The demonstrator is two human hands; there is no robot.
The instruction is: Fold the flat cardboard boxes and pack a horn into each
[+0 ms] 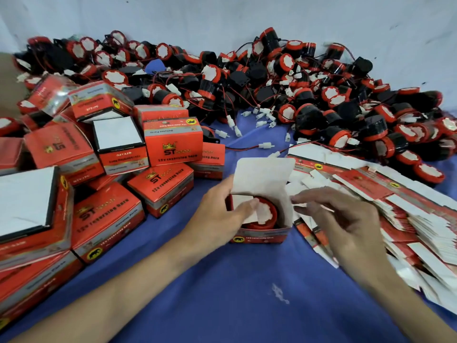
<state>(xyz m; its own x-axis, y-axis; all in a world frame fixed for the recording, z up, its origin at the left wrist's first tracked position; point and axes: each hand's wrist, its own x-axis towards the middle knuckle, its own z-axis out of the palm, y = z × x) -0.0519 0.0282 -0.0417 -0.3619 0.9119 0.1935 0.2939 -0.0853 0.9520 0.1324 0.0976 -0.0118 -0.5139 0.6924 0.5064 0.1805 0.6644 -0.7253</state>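
A: Gripping the box (259,237) w/ the left hand (217,211): thumb on a side flap, fingers behind. Horn (267,212) sits inside, lid up, mid blue cloth (222,280).
B: Right hand (346,219)?
A: Fingers loose, holding nothing, just beside the box.

Horn (262,214) in box (259,237)

Wide-angle camera worn on the person's head, facing forward and down at close range. The left hand (217,214) and right hand (346,219) enter from 6 o'clock over a blue cloth work surface (235,280). An open red cardboard box (259,236) sits near centre and a pale grey wall (222,13) closes the view at 12 o'clock.
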